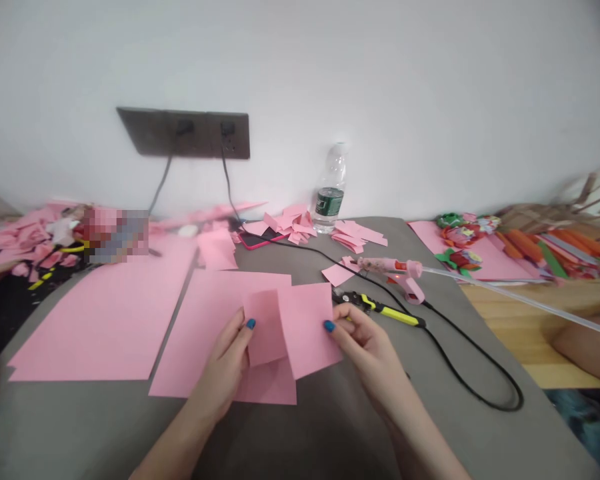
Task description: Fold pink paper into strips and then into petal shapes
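Observation:
Both my hands hold small pink paper squares over a grey table. My left hand pinches a smaller pink piece by its left edge, thumb on top. My right hand grips a larger pink square at its right edge, thumb on top. The two pieces overlap in the middle. Under them lies a big pink sheet. A second big pink sheet lies to the left.
A pink glue gun with a long clear stick and black cord lies right of my hands, beside yellow-handled pliers. Pink scraps, a phone and a water bottle stand by the wall. Another person's arm rests at the right.

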